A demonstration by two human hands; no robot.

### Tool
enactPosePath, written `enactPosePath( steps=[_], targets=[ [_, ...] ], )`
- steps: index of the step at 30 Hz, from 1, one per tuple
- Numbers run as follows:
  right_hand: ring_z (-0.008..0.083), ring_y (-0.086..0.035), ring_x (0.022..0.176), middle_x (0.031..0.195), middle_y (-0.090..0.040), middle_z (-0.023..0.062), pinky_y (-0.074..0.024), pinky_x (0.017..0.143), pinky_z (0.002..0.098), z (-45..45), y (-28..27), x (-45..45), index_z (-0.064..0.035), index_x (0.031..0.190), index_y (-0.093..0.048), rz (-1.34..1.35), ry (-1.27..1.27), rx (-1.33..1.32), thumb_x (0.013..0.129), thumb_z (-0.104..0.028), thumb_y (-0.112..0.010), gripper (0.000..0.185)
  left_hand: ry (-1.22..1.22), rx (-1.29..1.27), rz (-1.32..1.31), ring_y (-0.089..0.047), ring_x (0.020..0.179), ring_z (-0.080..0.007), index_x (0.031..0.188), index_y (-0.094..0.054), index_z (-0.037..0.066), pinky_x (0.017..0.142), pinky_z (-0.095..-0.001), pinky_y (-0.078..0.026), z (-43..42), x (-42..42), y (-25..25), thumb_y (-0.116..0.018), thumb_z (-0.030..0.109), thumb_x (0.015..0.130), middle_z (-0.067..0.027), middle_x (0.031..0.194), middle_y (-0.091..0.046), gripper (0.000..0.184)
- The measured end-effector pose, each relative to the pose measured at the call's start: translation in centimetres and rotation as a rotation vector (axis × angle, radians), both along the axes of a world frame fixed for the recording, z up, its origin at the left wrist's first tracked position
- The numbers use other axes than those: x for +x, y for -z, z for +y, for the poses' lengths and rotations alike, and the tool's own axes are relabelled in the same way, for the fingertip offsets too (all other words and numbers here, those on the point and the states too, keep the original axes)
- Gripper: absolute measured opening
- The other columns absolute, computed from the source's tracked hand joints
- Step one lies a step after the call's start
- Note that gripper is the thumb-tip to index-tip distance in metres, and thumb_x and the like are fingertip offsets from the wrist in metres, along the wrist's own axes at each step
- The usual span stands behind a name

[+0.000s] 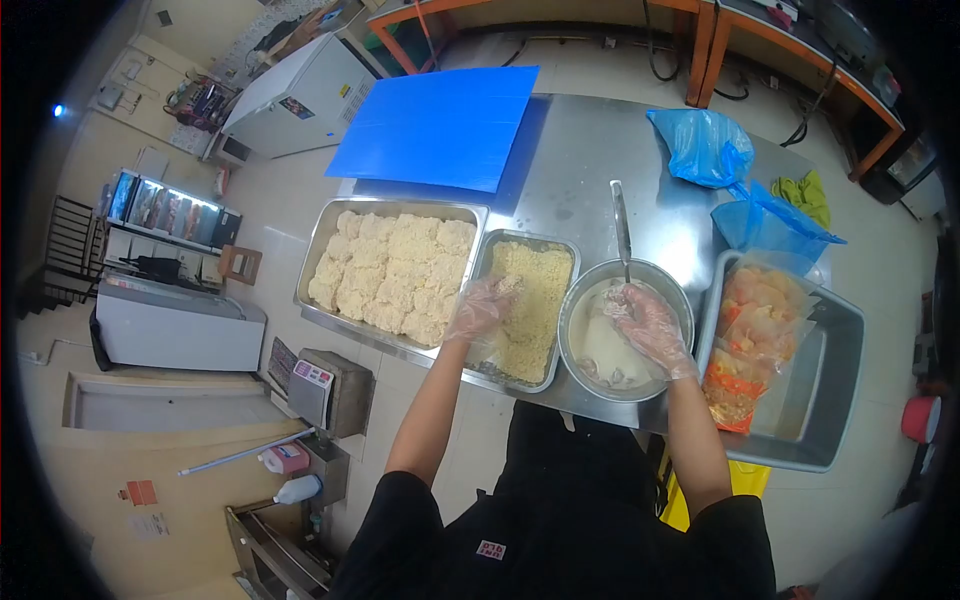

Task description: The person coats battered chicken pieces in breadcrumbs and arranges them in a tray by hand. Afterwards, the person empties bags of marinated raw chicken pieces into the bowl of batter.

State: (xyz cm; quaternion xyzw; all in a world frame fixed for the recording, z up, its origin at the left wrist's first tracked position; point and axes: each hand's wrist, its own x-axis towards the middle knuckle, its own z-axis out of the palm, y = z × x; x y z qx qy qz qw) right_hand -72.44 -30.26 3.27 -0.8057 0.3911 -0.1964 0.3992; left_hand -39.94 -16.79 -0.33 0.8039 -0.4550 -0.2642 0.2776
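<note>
Gloved left hand (484, 306) at crumb tray (530, 237), gloved right hand (645, 325) over batter bowl (650, 271) at tray's three o'clock, either grasp unclear, breaded pieces (395, 268) at nine o'clock.

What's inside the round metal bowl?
Whitish liquid with some lumps, plus a metal handle reaching in. The right hand covers part; anything beneath the surface is hidden.

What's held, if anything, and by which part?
Cannot tell: clear-gloved left hand at rectangular metal crumb tray, clear-gloved right hand at round metal bowl; neither grip shows clearly.
</note>
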Motion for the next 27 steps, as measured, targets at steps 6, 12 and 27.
enactPosePath(
  steps=[6,12,27],
  targets=[
    [0.0373,-0.065,0.119,0.123,-0.071,0.0182,-0.0490,0.107,0.0427,-0.8,-0.7,0.4,-0.0052,0.131,-0.066,-0.053,-0.102,0.162,0.089,-0.021,-0.074,0.045,0.088,-0.186,0.052,-0.069,0.104,-0.0273,0.131,-0.064,0.002,0.092,-0.0380,-0.055,1.5,0.7,-1.3,-0.081,0.034,0.088,-0.0169,0.115,-0.072,0.056],
    [0.0325,-0.066,0.119,0.124,-0.072,0.0156,-0.0489,0.106,0.0396,-0.6,1.7,0.0,-0.0043,0.125,-0.069,-0.110,-0.062,0.129,0.090,-0.017,-0.072,0.037,0.042,-0.248,0.020,-0.068,0.099,-0.0205,0.131,-0.064,0.004,0.090,-0.0328,-0.054,1.3,0.0,-8.1,-0.079,0.023,0.091,-0.0093,0.109,-0.072,0.047],
    [0.0152,-0.063,0.111,0.117,-0.069,0.0054,-0.0489,0.101,0.0304,-0.4,-2.3,0.7,-0.0030,0.124,-0.068,-0.257,0.058,0.459,0.096,-0.004,-0.071,0.028,-0.425,-0.476,-0.109,-0.070,0.092,-0.0169,0.126,-0.067,0.006,0.082,-0.0345,-0.057,7.9,23.9,-10.3,-0.083,0.033,0.091,-0.0080,0.108,-0.075,0.047]
  ],
)
